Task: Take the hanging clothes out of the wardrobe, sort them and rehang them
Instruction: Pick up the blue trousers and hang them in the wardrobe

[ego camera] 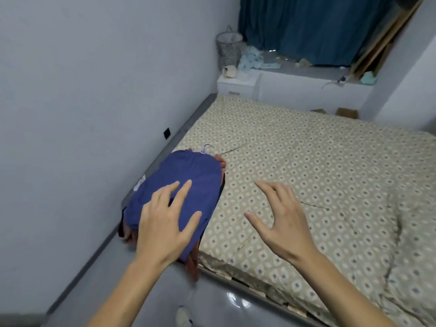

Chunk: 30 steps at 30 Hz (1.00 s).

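A stack of clothes with a blue garment point(188, 172) on top lies on the near left corner of the bed point(318, 166). Orange-red and dark cloth shows at the stack's edges, and a pale hanger hook point(207, 147) sticks out at its far end. My left hand point(165, 220) lies flat over the blue garment with its fingers spread. My right hand point(280, 215) hovers over the patterned bedcover to the right of the stack, fingers spread and holding nothing.
A grey wall runs along the bed's left side, with a black socket point(167, 133) low on it. At the back stand a white nightstand point(236, 84), a wire basket point(228, 50) and a window ledge under blue curtains point(313, 29). Grey floor lies below me.
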Each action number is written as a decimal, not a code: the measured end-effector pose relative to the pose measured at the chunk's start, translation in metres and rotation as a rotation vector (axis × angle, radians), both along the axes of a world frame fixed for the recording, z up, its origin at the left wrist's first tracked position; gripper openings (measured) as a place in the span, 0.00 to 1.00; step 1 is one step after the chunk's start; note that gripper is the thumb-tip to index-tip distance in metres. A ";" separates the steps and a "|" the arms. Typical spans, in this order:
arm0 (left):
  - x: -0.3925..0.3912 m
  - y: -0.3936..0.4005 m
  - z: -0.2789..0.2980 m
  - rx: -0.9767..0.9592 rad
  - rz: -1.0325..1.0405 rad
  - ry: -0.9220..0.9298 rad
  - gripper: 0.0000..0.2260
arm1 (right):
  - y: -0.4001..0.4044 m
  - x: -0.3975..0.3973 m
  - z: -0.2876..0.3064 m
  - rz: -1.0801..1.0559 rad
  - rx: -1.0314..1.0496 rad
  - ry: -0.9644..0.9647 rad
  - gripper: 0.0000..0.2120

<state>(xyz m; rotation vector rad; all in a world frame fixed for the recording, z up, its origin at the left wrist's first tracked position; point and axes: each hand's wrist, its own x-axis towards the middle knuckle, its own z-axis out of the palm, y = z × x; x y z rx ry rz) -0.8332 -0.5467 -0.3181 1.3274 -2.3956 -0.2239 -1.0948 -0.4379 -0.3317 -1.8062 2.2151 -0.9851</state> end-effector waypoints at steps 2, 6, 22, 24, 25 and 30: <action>0.023 -0.027 -0.005 0.007 0.048 0.015 0.31 | -0.038 0.019 -0.003 0.052 0.001 -0.004 0.32; 0.060 -0.098 -0.019 0.028 0.081 0.031 0.31 | -0.111 0.055 -0.014 0.074 0.012 0.003 0.32; 0.071 -0.349 -0.066 0.082 -0.028 -0.073 0.30 | -0.313 0.067 -0.069 -0.060 0.126 -0.071 0.32; 0.060 -0.369 -0.076 0.103 -0.045 -0.092 0.30 | -0.333 0.056 -0.082 -0.075 0.153 -0.085 0.32; 0.055 -0.381 -0.081 0.111 -0.052 -0.096 0.31 | -0.343 0.050 -0.089 -0.080 0.164 -0.090 0.32; 0.031 -0.450 -0.121 0.179 -0.098 -0.129 0.31 | -0.397 0.028 -0.127 -0.127 0.238 -0.097 0.31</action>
